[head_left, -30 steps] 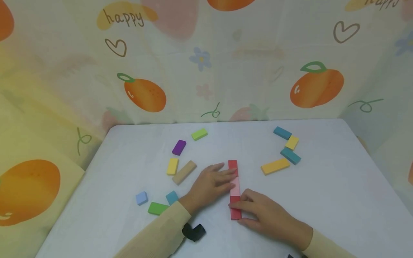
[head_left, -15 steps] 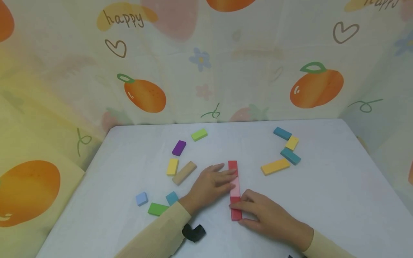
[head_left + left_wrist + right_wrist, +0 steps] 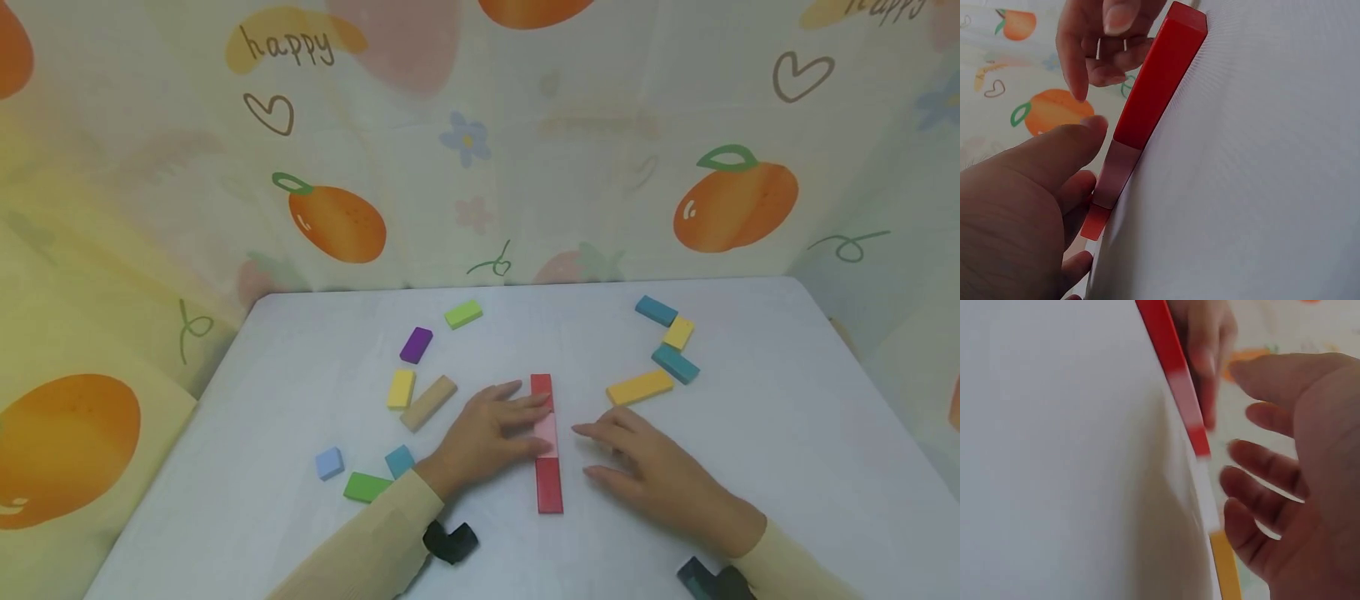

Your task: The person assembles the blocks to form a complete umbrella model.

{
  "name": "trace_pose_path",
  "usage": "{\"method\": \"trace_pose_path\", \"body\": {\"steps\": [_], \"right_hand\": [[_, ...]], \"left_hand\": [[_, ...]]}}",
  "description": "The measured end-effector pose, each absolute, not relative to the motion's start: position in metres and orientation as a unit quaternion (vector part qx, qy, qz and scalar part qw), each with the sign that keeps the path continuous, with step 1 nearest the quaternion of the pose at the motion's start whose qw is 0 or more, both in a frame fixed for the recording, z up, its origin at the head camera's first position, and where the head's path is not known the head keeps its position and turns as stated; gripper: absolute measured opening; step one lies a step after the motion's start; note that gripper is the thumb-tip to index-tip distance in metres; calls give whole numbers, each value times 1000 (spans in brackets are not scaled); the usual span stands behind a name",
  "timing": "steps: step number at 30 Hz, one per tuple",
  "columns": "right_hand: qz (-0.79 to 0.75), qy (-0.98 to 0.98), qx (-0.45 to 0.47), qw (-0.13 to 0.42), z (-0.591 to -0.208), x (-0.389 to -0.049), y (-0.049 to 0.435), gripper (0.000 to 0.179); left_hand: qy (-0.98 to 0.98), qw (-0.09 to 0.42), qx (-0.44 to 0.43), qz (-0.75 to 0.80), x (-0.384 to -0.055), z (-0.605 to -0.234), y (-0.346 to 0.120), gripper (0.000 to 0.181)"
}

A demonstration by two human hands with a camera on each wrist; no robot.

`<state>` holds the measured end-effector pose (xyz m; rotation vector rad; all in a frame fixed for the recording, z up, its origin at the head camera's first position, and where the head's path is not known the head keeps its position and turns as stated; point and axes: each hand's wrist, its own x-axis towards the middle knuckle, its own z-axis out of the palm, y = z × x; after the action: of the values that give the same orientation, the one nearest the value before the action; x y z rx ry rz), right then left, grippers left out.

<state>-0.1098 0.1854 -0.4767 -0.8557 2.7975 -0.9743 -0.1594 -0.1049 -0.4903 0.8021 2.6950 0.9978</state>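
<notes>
A straight row of blocks lies end to end in the middle of the table: a red block (image 3: 541,383) at the far end, a pink block (image 3: 548,427), then a longer red block (image 3: 549,487) nearest the person. My left hand (image 3: 487,425) reaches over the row from the left, its extended fingers and thumb at the far red and pink blocks and partly covering them. To the right of the row, my right hand (image 3: 660,471) is apart from the blocks, fingers loosely bent and holding nothing. The left wrist view also shows the long red block (image 3: 1163,75) uncovered.
Right of the row lie an orange block (image 3: 640,387), two teal blocks (image 3: 676,364) and a yellow block (image 3: 678,332). On the left are a wooden-coloured block (image 3: 429,403), a purple block (image 3: 416,345), a green block (image 3: 367,487) and several others.
My right hand has let go of the near red block and moved right and away from the row. The left thumb has shifted slightly toward the person; the row stays almost in place.
</notes>
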Motion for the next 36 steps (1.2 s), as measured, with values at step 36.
{"method": "trace_pose_path", "body": {"steps": [36], "right_hand": [[-318, 938, -139, -17, -484, -158, 246, 38]], "left_hand": [[897, 90, 276, 335, -160, -488, -104, 68]]}}
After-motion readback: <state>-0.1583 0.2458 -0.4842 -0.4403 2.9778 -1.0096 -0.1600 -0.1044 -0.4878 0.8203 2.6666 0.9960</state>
